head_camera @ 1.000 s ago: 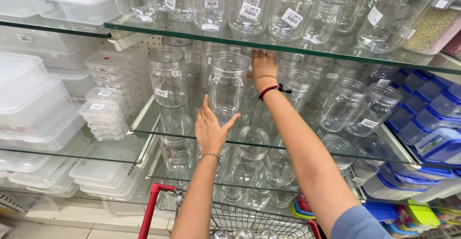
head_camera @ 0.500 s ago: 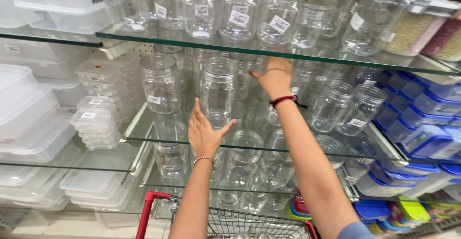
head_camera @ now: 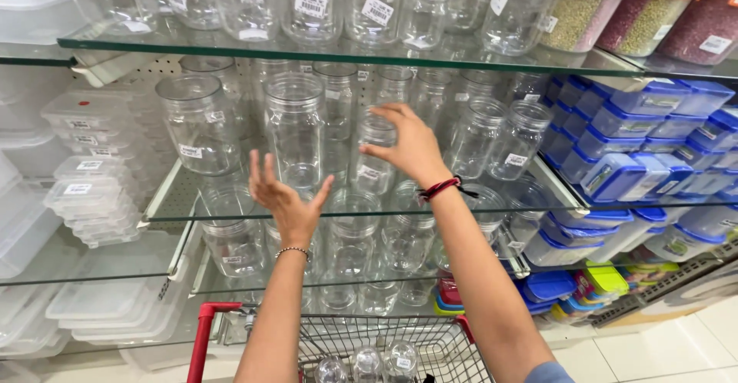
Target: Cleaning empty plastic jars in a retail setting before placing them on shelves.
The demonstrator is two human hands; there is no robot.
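While the head view looks down at glass shelves packed with clear jars, the right hand (head_camera: 407, 144) reaches in over the middle glass shelf (head_camera: 184, 191), its fingers (head_camera: 380, 152) curled around a small clear jar (head_camera: 375, 156) with a white label. That jar stands among others toward the back of the shelf; whether the fingers truly press on it or only frame it is hard to tell through so much glass. A red cord bracelet (head_camera: 442, 188) sits on that wrist.

Left of the small jar, the left hand (head_camera: 286, 198) is held up with palm open and fingers spread, grasping nothing, just in front of a tall clear jar (head_camera: 294, 129) on the same shelf. A thin bead bracelet (head_camera: 293, 252) circles that wrist. Farther left of the tall jar stands a wider clear jar (head_camera: 198, 125).

Right of the small jar, blue-lidded boxes (head_camera: 623, 152) are stacked in rows. Far left, flat clear containers (head_camera: 88, 168) sit in piles. Below the small jar, a red-handled shopping cart (head_camera: 400, 348) holds a few clear jars lying in its wire basket.
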